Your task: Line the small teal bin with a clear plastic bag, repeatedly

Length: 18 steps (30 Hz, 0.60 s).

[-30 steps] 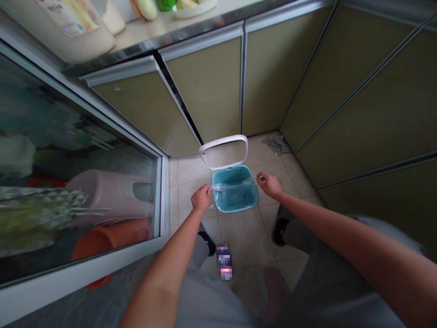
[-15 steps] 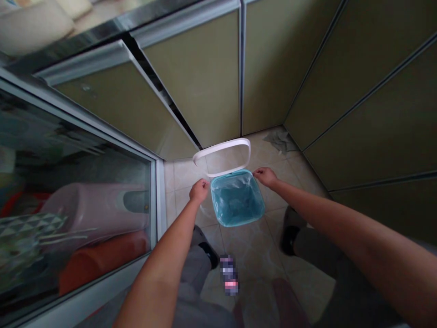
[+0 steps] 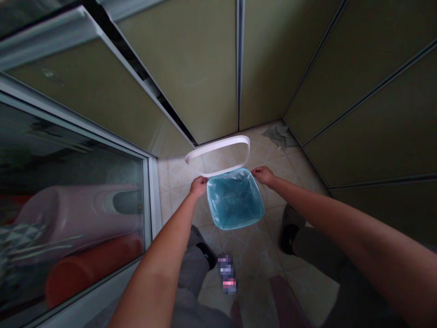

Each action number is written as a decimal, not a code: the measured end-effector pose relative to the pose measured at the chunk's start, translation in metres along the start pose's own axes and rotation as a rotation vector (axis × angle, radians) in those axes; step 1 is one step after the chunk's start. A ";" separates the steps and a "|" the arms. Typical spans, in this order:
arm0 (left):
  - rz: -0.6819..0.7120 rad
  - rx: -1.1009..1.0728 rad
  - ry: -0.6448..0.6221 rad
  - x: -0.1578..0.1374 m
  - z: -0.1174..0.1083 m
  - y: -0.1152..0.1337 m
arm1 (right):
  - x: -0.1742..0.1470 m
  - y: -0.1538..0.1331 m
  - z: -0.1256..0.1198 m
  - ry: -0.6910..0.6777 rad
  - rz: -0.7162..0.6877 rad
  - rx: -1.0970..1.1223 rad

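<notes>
A teal bin (image 3: 239,226) stands upright on the tiled floor (image 3: 246,248), mid-scene, its open mouth turned up toward the viewer. A clear plastic liner (image 3: 235,198) lies inside it, creased along the walls and reaching the rim. A white ring (image 3: 218,145) is raised at a slant beyond the bin, its lower edge against the far rim; whether it is hinged there cannot be determined.

The left hand (image 3: 198,186) is at the bin's far left corner, fingers pressed together and pinching the liner's edge at the rim. The right hand (image 3: 263,175) is at the far right corner, its fingers likewise drawn together on the liner's edge.

A left foot (image 3: 206,256) and a right foot (image 3: 289,234) are planted nearer than the bin, one to each side. A pixelated item (image 3: 227,274) beside the left foot cannot be identified. A grey cloth (image 3: 280,136) lies crumpled on the floor at the far right, by the olive cabinet doors (image 3: 191,68). On the left, a glass door (image 3: 112,150) shows a pink container (image 3: 80,205) and, nearer, an orange bucket (image 3: 92,264) behind the pane.
</notes>
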<state>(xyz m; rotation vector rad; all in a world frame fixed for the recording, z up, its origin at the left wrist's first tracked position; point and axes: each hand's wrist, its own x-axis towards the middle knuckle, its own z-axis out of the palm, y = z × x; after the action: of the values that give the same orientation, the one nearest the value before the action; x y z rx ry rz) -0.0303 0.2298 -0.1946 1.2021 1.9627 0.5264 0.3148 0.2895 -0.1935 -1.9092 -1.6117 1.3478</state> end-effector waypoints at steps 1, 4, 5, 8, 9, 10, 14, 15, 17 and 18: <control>-0.016 -0.029 -0.005 -0.001 0.000 0.001 | -0.002 -0.001 0.000 -0.010 0.015 -0.002; -0.071 -0.100 0.023 -0.008 -0.006 0.007 | -0.007 -0.006 -0.004 -0.063 0.107 -0.035; -0.090 -0.124 0.045 -0.011 -0.011 0.010 | -0.009 -0.009 -0.008 -0.063 0.131 -0.047; -0.163 -0.239 0.117 -0.022 -0.034 0.027 | -0.012 -0.022 -0.027 0.026 0.126 -0.061; -0.195 -0.300 0.133 -0.026 -0.044 0.034 | -0.013 -0.028 -0.036 0.060 0.101 -0.061; -0.221 -0.368 0.142 -0.031 -0.054 0.042 | -0.014 -0.037 -0.046 0.085 0.070 -0.058; -0.229 -0.620 0.127 -0.053 -0.087 0.077 | -0.025 -0.083 -0.084 0.063 -0.081 -0.017; -0.217 -0.662 0.111 -0.059 -0.093 0.085 | -0.030 -0.095 -0.091 0.034 -0.117 -0.007; -0.183 -0.695 0.073 -0.072 -0.100 0.098 | -0.043 -0.118 -0.101 -0.028 -0.187 0.000; -0.165 -0.691 0.055 -0.079 -0.102 0.104 | -0.049 -0.127 -0.103 -0.051 -0.215 -0.004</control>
<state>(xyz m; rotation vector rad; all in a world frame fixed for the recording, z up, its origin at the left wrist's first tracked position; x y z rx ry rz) -0.0300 0.2137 -0.0298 0.5898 1.6823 1.0471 0.3231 0.3204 -0.0260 -1.6599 -1.7862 1.3135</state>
